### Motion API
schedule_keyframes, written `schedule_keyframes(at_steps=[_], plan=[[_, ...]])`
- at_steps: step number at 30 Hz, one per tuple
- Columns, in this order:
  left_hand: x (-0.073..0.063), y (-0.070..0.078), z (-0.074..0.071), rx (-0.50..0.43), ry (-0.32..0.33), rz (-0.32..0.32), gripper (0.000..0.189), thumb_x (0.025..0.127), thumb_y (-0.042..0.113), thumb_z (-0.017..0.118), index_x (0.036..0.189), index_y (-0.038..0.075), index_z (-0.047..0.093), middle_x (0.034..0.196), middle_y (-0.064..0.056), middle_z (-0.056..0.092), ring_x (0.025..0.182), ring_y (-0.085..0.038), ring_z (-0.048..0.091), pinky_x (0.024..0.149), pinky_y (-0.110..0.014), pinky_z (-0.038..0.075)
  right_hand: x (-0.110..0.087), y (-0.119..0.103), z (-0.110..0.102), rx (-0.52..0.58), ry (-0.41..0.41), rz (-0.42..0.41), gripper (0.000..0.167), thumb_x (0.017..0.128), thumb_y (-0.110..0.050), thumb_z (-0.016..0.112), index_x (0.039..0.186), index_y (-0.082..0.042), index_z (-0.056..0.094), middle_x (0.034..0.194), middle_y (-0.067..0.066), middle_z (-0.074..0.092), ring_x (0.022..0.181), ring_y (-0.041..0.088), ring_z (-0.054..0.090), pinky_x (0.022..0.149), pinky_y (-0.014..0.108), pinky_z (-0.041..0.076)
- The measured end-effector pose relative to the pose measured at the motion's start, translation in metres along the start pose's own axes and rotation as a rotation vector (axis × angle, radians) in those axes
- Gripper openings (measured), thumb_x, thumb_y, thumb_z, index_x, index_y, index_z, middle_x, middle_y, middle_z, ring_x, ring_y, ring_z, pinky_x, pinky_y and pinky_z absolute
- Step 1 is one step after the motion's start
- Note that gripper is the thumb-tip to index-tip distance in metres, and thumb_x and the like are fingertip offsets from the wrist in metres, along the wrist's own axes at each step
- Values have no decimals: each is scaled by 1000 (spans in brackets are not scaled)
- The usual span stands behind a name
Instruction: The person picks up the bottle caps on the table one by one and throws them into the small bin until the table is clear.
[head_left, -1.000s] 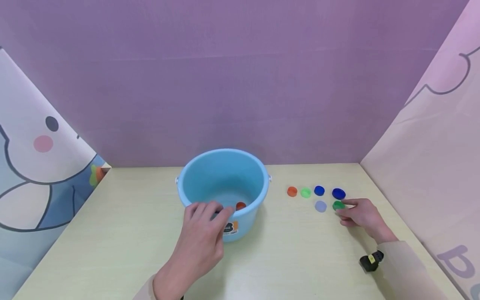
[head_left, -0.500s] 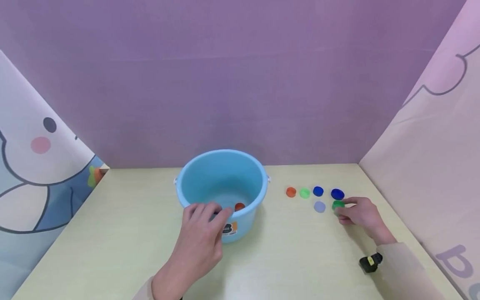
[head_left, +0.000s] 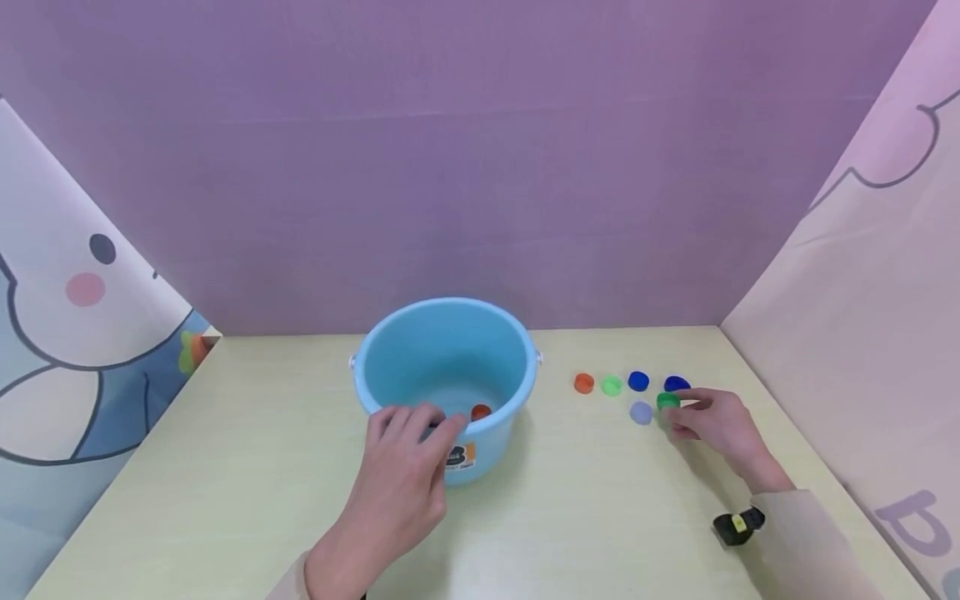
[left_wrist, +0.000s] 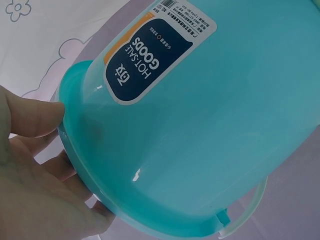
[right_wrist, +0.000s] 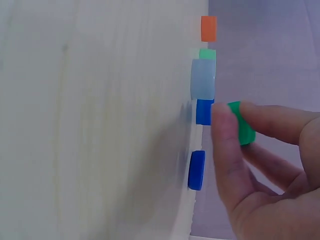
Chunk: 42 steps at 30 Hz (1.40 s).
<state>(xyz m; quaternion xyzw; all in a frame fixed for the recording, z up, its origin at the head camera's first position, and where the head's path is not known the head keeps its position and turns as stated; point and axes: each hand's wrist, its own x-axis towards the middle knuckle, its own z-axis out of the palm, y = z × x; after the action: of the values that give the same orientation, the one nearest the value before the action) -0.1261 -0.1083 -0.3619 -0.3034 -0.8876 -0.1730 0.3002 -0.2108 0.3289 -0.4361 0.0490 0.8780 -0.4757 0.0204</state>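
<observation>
My left hand (head_left: 401,475) grips the near rim of a light blue plastic bucket (head_left: 498,442). In the left wrist view its thumb (left_wrist: 37,116) lies against the outer side of the rim, and the other fingers are at the rim's inner side. An orange-red bottle cap (head_left: 480,412) shows inside the bucket. On the right, my right hand (head_left: 716,421) pinches a green bottle cap (right_wrist: 246,129) between thumb and fingers, held clear of the table. Behind that cap lies a dark blue cap (head_left: 677,383), partly hidden by the hand.
Several caps lie loose between bucket and right hand: an orange one (head_left: 584,383), a light green one (head_left: 612,385), a blue one (head_left: 638,381) and a pale blue one (head_left: 641,412). A purple backdrop (head_left: 465,167) rises behind the table (head_left: 225,467). Printed side panels flank it.
The green cap has come up off the table in my right hand, shifting slightly left and away from me. My left hand and the bucket have stayed in place.
</observation>
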Motion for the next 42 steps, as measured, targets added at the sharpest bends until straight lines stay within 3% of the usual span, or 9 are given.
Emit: schedule_keyframes(at_steps=[12, 23, 30, 42], plan=[[0, 0, 0, 4, -3, -2, 43, 77, -7, 67, 112, 17, 69, 97, 0, 59, 92, -23, 55, 91, -47, 39, -1, -7, 6, 143, 22, -84, 60, 95, -17, 73, 138, 17, 49, 116, 27, 68, 88, 19, 75, 78, 30, 59], [1, 0, 0, -5, -1, -3, 42, 78, -7, 67, 112, 18, 69, 96, 1, 59, 92, -22, 55, 90, -47, 39, -5, -26, 14, 211, 15, -116, 56, 93, -17, 75, 135, 14, 54, 107, 18, 70, 84, 15, 74, 79, 31, 59], [-2, -1, 0, -3, 35, 28, 40, 77, -8, 65, 109, 16, 69, 95, -1, 57, 91, -22, 53, 88, -47, 39, -8, -33, 22, 243, -5, -107, 58, 93, -16, 75, 138, 13, 52, 101, 12, 70, 82, 16, 74, 80, 33, 59], [-1, -1, 1, -15, 51, 33, 40, 77, -8, 65, 109, 16, 68, 95, -1, 58, 91, -23, 54, 88, -46, 39, -11, -53, 28, 243, 9, -161, 57, 91, -24, 78, 134, 8, 59, 98, 12, 73, 79, 22, 75, 82, 25, 57]])
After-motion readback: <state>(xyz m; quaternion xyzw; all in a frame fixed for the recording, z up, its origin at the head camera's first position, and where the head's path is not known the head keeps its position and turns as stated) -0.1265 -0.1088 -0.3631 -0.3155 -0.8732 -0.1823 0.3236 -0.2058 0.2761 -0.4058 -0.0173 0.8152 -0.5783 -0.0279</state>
